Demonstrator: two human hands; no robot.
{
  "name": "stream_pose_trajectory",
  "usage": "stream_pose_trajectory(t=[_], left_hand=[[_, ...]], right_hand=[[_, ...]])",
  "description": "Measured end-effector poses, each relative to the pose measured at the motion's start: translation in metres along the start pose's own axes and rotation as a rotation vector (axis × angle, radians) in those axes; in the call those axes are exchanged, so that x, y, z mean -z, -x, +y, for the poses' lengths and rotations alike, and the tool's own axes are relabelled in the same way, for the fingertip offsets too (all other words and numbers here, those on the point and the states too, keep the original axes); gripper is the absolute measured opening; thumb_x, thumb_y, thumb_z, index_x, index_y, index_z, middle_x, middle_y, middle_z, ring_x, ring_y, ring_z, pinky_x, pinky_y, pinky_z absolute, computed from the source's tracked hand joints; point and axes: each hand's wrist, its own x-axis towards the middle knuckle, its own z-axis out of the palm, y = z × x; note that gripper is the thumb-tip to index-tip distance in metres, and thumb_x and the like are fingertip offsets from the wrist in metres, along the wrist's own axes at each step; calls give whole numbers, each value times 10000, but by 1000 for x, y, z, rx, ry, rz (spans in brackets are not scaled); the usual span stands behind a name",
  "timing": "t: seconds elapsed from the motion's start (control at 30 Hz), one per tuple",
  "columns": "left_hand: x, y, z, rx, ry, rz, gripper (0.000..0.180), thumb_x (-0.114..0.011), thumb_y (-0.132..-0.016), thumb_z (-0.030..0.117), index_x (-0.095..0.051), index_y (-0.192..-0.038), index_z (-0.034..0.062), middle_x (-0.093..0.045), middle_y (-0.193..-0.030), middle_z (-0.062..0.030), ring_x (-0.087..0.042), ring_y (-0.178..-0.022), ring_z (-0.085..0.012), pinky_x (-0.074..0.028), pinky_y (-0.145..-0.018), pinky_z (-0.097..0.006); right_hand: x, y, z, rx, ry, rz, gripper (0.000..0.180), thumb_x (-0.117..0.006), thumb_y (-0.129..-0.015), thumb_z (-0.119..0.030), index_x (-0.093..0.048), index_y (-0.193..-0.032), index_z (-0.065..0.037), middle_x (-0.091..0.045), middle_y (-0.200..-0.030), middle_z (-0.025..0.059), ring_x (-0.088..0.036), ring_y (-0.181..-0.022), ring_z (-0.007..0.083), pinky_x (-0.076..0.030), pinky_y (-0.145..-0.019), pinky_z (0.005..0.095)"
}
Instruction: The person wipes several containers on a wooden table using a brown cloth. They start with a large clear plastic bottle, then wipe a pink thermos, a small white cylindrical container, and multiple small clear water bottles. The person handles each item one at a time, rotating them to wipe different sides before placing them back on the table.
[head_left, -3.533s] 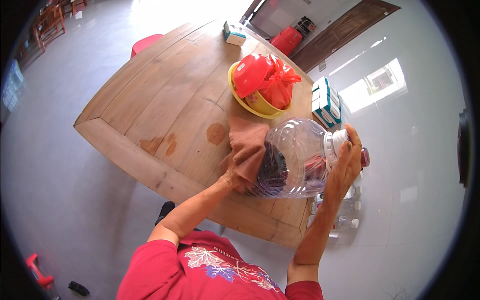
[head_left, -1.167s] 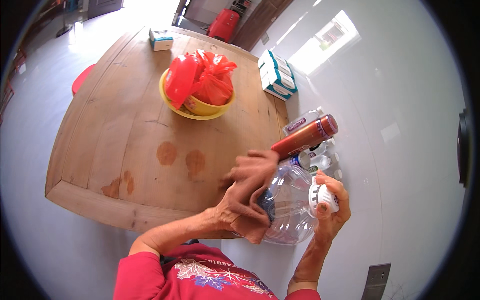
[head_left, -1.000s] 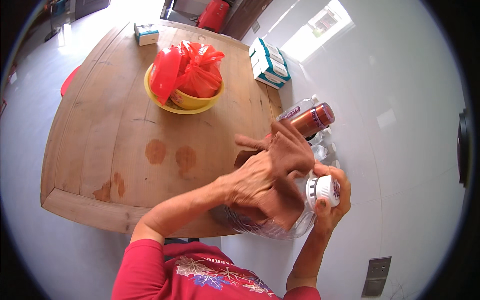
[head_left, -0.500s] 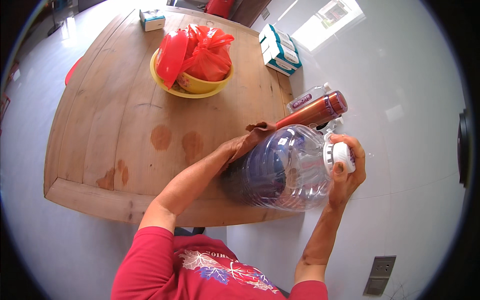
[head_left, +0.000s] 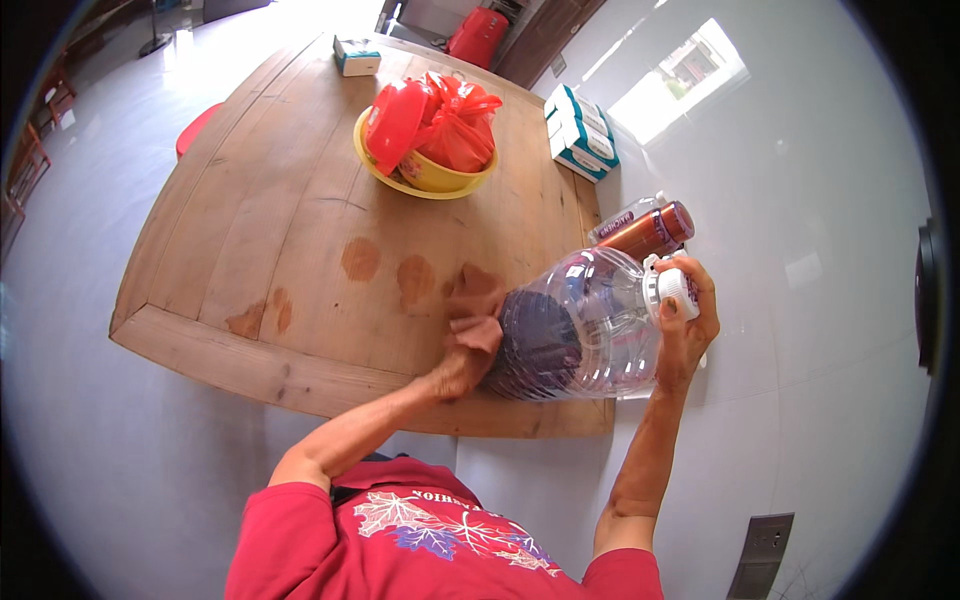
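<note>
The right hand (head_left: 683, 335) grips the white cap end, steadying the large clear plastic jug (head_left: 585, 325) sideways, so the left hand (head_left: 462, 365) fingers press a brown cloth (head_left: 476, 312) against its base.

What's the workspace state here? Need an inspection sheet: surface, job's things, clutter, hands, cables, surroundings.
Surface: wooden table, several dark stains near its middle.
Job's things: large clear plastic jug on its side at the table edge; brown cloth pressed to its base.
Clutter: yellow bowl with red bags, small box, stacked teal boxes, brown bottle.
Hands: left hand on the cloth; right hand grips the jug's white cap.
Cables: nothing seen.
Surroundings: pale tiled floor, red container.
</note>
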Motion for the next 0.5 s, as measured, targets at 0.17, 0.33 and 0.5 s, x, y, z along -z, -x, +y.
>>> stream_pose_trajectory(t=[0.17, 0.33, 0.5], left_hand=[[-16, 20, 37, -225, -30, 81, 368, -645, -604, 137, -585, -964, 92, -443, -945, -126, -453, -915, -291, -396, -839, -389], [9, -19, 113, -349, -147, 142, 455, -685, -565, 153, -595, -1006, 89, -458, -1007, -126, -412, -1045, -304, -391, -873, -384], [24, -67, 126, -392, 44, 46, 525, -670, -623, 208, -562, -1103, 27, -502, -1110, -148, -456, -1081, -306, -402, -909, -380]], right_hand=[[0, -3, 1, 6, -51, -12, 407, -668, -827, -295, -598, -1126, -28, -640, -988, 88, -580, -949, 189, -450, -861, 323], [4, -2, 6, 39, -12, -35, 436, -671, -824, -338, -599, -1119, -25, -639, -978, 94, -581, -954, 205, -449, -869, 340], [5, -2, 9, 40, 1, -30, 491, -675, -825, -424, -601, -1101, -24, -642, -977, 102, -588, -964, 219, -454, -878, 360]])
